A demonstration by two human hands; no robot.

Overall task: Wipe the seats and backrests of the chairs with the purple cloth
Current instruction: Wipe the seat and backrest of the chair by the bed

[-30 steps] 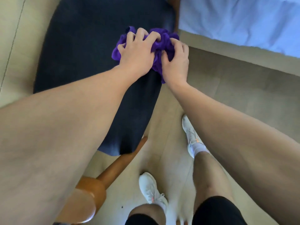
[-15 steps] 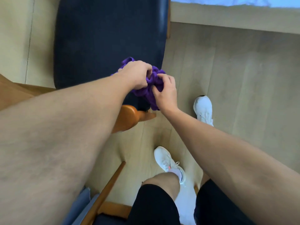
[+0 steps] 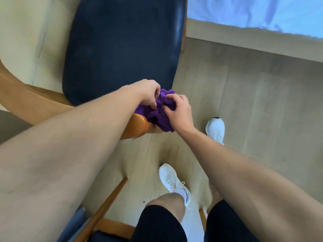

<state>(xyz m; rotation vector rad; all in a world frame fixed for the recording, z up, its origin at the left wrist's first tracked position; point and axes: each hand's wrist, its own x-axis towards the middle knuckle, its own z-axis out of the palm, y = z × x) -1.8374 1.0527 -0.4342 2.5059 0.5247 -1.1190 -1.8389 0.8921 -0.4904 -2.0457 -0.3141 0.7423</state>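
Bunching the purple cloth [image 3: 162, 117] at the seat's [image 3: 122, 49] near right corner, left hand [image 3: 148, 94] and right hand [image 3: 178, 110] both clutch it, probably gathering a firmer wiping pad.

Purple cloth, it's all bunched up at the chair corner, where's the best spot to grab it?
Probably its thick crumpled middle, from above. The purple cloth is wadded into folds between the left hand and right hand, which both pinch it from the top, and one flap droops beside the wooden chair end, so gripping the bulk gathers most fabric.
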